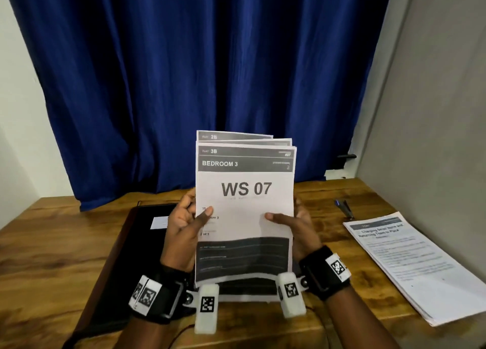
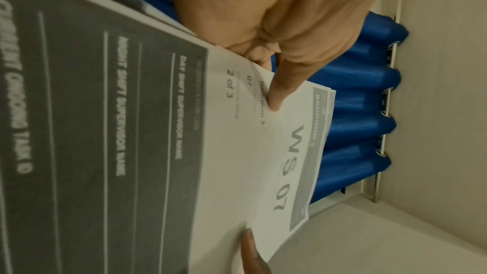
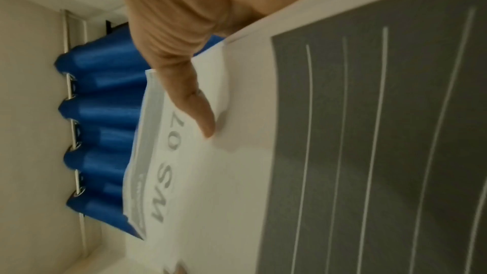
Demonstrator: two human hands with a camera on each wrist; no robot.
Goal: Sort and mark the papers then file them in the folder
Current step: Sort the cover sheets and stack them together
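Observation:
I hold a sheaf of printed papers (image 1: 244,212) upright above the table, the front sheet reading "WS 07, Bedroom 3". Staggered sheets stick up behind it, the rearmost headed "2B". My left hand (image 1: 184,225) grips the sheaf's left edge, thumb on the front. My right hand (image 1: 294,225) grips the right edge, thumb across the front sheet. The same papers (image 2: 184,153) fill the left wrist view, with my left thumb (image 2: 279,91) pressed on them. In the right wrist view the papers (image 3: 263,174) lie under my right thumb (image 3: 195,107). A black folder (image 1: 126,243) lies on the table under my left arm.
A second pile of printed sheets (image 1: 413,264) lies on the wooden table (image 1: 52,243) at the right. A blue pen (image 1: 344,208) lies behind that pile. A blue curtain (image 1: 184,72) hangs behind the table, and a grey wall stands at the right.

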